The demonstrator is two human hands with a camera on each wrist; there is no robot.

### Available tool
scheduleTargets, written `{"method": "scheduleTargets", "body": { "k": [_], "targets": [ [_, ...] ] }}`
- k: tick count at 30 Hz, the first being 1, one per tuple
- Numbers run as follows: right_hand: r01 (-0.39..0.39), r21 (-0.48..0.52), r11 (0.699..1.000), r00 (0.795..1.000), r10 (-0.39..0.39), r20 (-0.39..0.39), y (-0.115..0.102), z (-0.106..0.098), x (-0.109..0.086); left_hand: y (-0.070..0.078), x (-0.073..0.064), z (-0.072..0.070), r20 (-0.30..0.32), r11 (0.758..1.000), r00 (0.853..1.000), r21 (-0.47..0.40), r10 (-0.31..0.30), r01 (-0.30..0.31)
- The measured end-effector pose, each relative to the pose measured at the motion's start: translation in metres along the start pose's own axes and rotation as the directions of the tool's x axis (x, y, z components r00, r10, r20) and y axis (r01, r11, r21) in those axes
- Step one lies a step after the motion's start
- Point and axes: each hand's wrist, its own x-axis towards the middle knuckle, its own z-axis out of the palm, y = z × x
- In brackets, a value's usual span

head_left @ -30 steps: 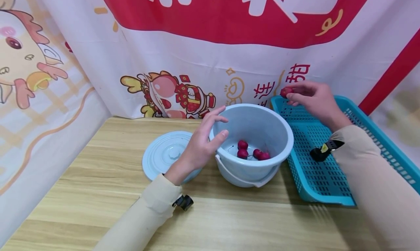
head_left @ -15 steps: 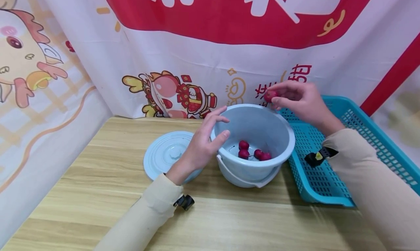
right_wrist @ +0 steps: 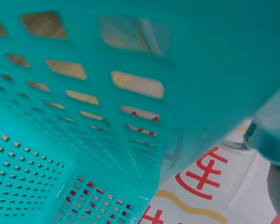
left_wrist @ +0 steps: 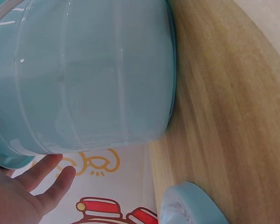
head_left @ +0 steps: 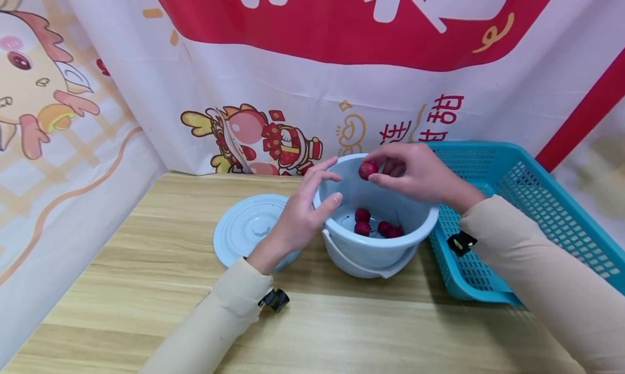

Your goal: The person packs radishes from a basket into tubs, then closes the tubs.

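A light blue bucket [head_left: 381, 260] stands upright on the table, several dark red cherries [head_left: 362, 228] with thin stems lying on its floor. My right hand [head_left: 417, 170] pinches another cherry [head_left: 368, 170] between thumb and fingertips, over the bucket's mouth. My left hand [head_left: 303, 208] is at the bucket's left rim, fingers spread and loosely bent. In the left wrist view, the left fingers [left_wrist: 42, 172] lie close against the bucket's outer wall [left_wrist: 93, 74]; whether they press on it I cannot tell. The right wrist view mostly shows basket wall, and the held cherry is hidden there.
A round blue lid [head_left: 239, 224] lies on the wooden table [head_left: 342, 330] left of the bucket, partly behind the left wrist. Right of the bucket stands a teal perforated basket [head_left: 454, 287], under the right forearm. A printed cloth [head_left: 293, 81] hangs behind.
My right hand has carried the pinched cherry leftward and down, from above the basket to over the bucket's mouth. The left hand has stayed at the rim.
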Motion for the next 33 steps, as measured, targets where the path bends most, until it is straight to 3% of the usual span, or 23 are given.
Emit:
{"method": "scheduleTargets", "body": {
  "k": [14,33],
  "targets": [
    [-0.010,-0.197,0.980,0.985,0.044,0.165,-0.0066,0.0073,0.0064,-0.0011,0.0000,-0.0010,0.000,1.000,1.000,-0.002,0.003,-0.003],
    [-0.012,-0.155,0.988,0.990,0.034,0.140,-0.0036,0.0068,0.0044,-0.0029,0.0009,0.0010,0.005,1.000,1.000,-0.013,0.005,-0.005]
  ]
}}
